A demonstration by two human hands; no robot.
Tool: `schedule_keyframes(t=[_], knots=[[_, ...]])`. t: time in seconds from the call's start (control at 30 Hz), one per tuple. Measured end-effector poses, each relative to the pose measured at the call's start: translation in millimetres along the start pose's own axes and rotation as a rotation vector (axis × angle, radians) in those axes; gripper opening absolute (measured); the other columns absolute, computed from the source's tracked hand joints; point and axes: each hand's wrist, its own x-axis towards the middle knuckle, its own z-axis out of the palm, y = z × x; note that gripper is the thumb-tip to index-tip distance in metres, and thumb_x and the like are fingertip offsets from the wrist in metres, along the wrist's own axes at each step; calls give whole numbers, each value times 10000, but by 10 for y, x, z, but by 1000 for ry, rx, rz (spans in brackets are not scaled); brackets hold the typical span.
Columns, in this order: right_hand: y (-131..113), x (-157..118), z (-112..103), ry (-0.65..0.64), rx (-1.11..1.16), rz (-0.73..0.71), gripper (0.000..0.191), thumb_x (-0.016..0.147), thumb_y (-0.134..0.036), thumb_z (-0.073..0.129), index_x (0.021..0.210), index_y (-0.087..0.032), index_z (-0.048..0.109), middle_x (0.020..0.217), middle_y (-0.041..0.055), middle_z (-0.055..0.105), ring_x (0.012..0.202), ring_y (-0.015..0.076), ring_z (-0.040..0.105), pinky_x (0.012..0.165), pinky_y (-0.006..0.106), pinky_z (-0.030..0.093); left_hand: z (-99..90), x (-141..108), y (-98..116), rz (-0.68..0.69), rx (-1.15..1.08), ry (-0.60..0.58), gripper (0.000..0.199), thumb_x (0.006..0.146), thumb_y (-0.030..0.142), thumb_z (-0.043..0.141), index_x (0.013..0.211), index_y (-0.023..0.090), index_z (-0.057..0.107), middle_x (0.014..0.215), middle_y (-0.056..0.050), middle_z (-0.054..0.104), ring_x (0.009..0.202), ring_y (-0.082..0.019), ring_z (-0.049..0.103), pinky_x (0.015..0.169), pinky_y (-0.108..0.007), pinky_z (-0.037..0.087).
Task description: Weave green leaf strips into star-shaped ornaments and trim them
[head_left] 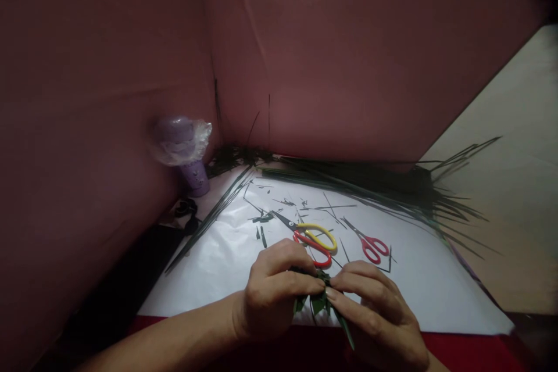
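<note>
Between my two hands, at the table's front edge, is a small piece of folded or woven green leaf strips point(320, 302). My left hand point(276, 288) pinches it from the left, thumb and fingers closed on it. From the other side my right hand point(377, 305) grips it with thumb and fingertips. One narrow strip end sticks out below, toward the right palm. Just beyond my hands lie scissors with one yellow and one red handle point(325, 238). To their right rests a smaller pair of red-handled scissors point(374, 249). My fingers hide part of the leaf piece.
A white sheet point(218, 267) covers the table, with leaf scraps point(264, 218) scattered on it. Long green leaves point(357, 180) lie in a bundle along the back. A purple object partly wrapped in clear plastic point(196, 177) stands at back left. Pink walls point(326, 70) enclose the corner.
</note>
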Motion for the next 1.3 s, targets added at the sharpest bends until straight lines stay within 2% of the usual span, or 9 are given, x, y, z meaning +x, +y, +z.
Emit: schedule_keyframes(t=[0.17, 0.33, 0.53, 0.9, 1.1, 1.3], knots=[[15, -31, 7, -21, -1, 2, 270, 776, 3, 521, 980, -95, 669, 964, 96, 623, 904, 214, 582, 684, 361, 536, 3, -2, 2, -26, 11, -11, 76, 832, 123, 560, 814, 108, 632, 759, -82, 604, 717, -134, 573, 627, -270, 494], [1, 95, 5, 27, 10, -16, 285, 747, 39, 510, 997, -75, 587, 896, 89, 626, 818, 168, 600, 647, 319, 543, 15, -27, -6, -8, 24, -37, 89, 838, 159, 561, 815, 108, 630, 750, -83, 591, 710, -136, 566, 625, -270, 485], [-14, 139, -26, 13, -47, -9, 147, 800, -56, 494, 901, -136, 564, 849, 79, 638, 764, 160, 614, 601, 310, 551, 23, -43, -22, 80, 74, -50, 139, 862, 183, 516, 824, 109, 627, 745, -78, 583, 725, -142, 568, 639, -278, 493], [33, 56, -16, -35, -32, -78, 200, 729, -49, 515, 899, -92, 611, 1003, 125, 584, 858, 201, 596, 671, 359, 535, -5, -8, -1, 166, 126, -52, 146, 847, 185, 538, 810, 79, 631, 783, -106, 600, 775, -160, 582, 655, -290, 529], [1, 127, -15, -13, -48, -27, 172, 784, -70, 491, 906, -133, 595, 901, 85, 616, 812, 174, 602, 652, 324, 542, -4, -25, -13, 147, 107, -41, 147, 847, 174, 535, 812, 70, 632, 782, -112, 602, 775, -163, 581, 657, -298, 533], [4, 148, 6, -9, -60, -27, 102, 797, -93, 500, 813, -156, 579, 858, 78, 618, 781, 172, 606, 629, 319, 540, 4, -35, -42, 164, 111, -43, 109, 822, 152, 565, 810, 68, 635, 806, -109, 606, 799, -167, 578, 667, -295, 532]])
